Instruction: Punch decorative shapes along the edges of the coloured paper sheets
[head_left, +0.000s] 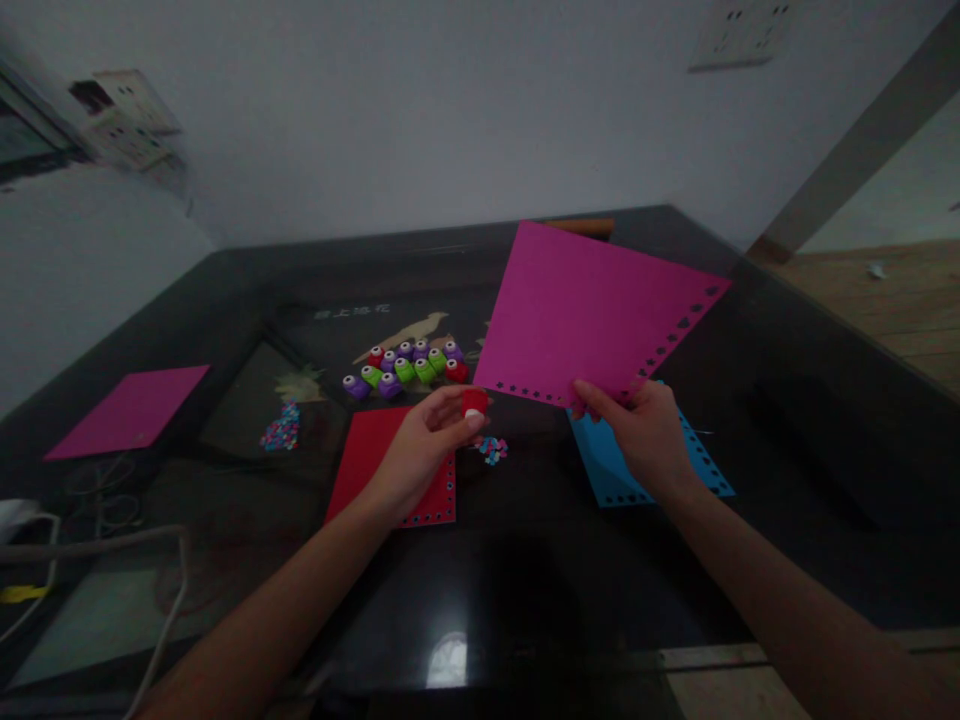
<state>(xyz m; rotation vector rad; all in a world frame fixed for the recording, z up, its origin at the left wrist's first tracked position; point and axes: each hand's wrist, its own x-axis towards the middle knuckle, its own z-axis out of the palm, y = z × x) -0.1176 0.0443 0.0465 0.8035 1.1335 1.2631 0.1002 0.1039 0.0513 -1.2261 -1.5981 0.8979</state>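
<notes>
In my left hand (442, 425) is a small red craft punch (474, 402), pinched between thumb and fingers near the left corner of a magenta paper sheet (585, 310). My right hand (637, 425) grips that sheet by its lower edge and holds it up, tilted. Punched shapes run along two of its edges. Below my left hand lies a red paper (360, 460) with holes along its right and bottom edges. A blue paper (611, 460), also punched along its edges, sits partly behind my right hand. Tiny paper cutouts (493, 450) are piled between the two papers.
Several purple, green and red craft punches (405, 368) stand grouped on the dark glossy table (510, 590). At left are another magenta paper (131, 410), a heap of cutouts (282, 428), scissors (105, 495) and a white cable (176, 590). A wall (420, 120) borders the table's back.
</notes>
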